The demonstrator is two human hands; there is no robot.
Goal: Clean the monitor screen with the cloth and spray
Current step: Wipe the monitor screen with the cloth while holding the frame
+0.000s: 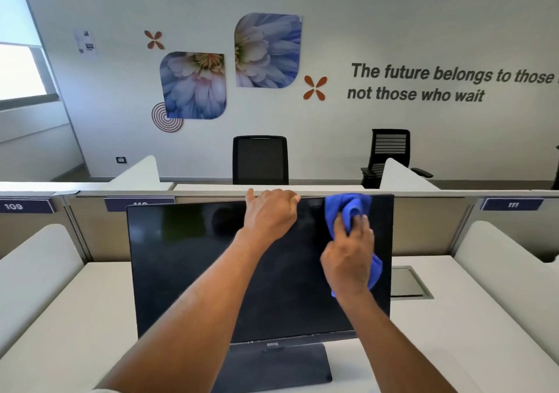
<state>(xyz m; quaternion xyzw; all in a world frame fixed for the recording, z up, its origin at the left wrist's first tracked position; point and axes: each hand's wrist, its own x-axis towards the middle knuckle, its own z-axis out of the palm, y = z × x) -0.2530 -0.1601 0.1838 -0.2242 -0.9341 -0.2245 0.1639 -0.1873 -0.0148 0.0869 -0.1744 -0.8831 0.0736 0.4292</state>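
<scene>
chair (260, 159) behind monitor (187, 256) | monitor glossy black, on tabletop (90, 317) | left grip (269, 211) hooked over its top edge | right grip (348, 259) clutching crumpled blue cloth (348, 208) at its upper-right

The white desk (90, 317) bears the monitor (187, 271) on its base (287, 368), near a grey hatch (406, 282).

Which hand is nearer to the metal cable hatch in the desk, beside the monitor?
Right. The right hand holds the blue cloth against the right side of the monitor, just left of the hatch. The left hand grips its top edge near the middle, farther away.
</scene>
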